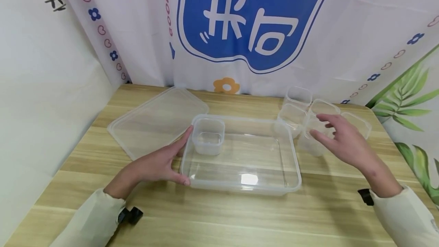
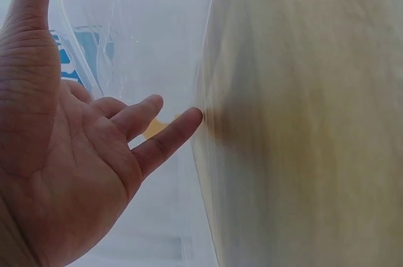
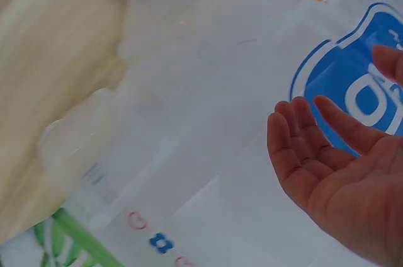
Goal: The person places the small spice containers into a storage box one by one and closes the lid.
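Note:
A large clear plastic container (image 1: 253, 163), rectangular and without a lid, stands on the wooden table. One small clear square container (image 1: 208, 136) sits inside it at the back left corner. My left hand (image 1: 159, 165) spreads along the container's left side, thumb near the front corner and index finger near the back one; in the left wrist view its fingers (image 2: 167, 144) are extended. Over a cluster of small clear containers (image 1: 291, 117) at the right, my right hand (image 1: 343, 140) hovers with fingers apart and nothing between them, as the right wrist view also shows.
A large translucent lid (image 1: 157, 121) lies flat on the table (image 1: 192, 220) at the back left, just beyond the left hand. Behind the table hangs a white printed cloth (image 1: 144, 29) with a blue emblem. Green leaf decoration (image 1: 404, 106) borders the right side.

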`<act>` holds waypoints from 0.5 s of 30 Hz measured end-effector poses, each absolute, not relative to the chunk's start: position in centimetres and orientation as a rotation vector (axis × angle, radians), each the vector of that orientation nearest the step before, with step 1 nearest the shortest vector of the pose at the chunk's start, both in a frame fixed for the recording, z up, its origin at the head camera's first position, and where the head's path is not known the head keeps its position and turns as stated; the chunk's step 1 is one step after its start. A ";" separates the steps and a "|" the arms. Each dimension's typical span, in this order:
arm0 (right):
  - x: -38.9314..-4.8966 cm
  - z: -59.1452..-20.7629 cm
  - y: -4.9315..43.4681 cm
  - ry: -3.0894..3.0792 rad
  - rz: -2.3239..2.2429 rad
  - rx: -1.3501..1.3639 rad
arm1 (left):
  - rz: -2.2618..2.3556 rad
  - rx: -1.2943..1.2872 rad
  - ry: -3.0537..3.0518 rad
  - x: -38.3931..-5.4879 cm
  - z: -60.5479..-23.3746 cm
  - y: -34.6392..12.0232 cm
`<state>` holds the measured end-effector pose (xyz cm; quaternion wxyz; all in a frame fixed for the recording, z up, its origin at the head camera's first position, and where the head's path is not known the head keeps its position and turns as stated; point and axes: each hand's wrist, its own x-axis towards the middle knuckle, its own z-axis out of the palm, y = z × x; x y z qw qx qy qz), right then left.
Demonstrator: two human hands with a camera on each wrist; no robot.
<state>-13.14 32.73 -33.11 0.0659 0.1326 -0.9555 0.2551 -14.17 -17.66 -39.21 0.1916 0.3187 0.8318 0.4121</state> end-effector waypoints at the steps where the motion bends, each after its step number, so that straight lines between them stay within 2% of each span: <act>1: -13.0 -33.4 33.2 -2.882 0.774 0.382 | 1.150 0.897 2.341 -14.1 -39.2 -17.7; 15: -11.7 -35.7 36.9 -2.946 0.834 0.236 | 1.135 0.899 2.348 -14.2 -39.3 -17.8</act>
